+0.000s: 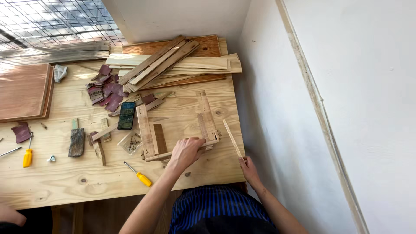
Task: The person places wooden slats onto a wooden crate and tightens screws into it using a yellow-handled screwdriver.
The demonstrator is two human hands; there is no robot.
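Left hand (186, 151) is palm-down, clenched on the near crossbar of a small wooden frame (177, 130) lying flat on the table (65, 182); the frame's two long rails run away from that hand toward the wall. Right hand (249, 168) sits at the table's near right corner, fingers pinched on the near end of a thin wooden strip (232, 138) that angles up and away from it, just beside the frame's right rail, touching or not, cannot tell. Just left of the left hand: a small clear bag of screws (131, 142), and beyond it a dark phone (126, 115) lying face up. Near-left of the left hand: a yellow-handled screwdriver (138, 174). Further left: short wood offcuts (99, 149), a worn sanding block (77, 142), a second yellow screwdriver (27, 157). Far side from both hands: a stack of wooden slats (173, 65) with a scatter of maroon sandpaper scraps (108, 89) beside it. Another person's hand (11, 214) shows at the near left edge, well apart from both
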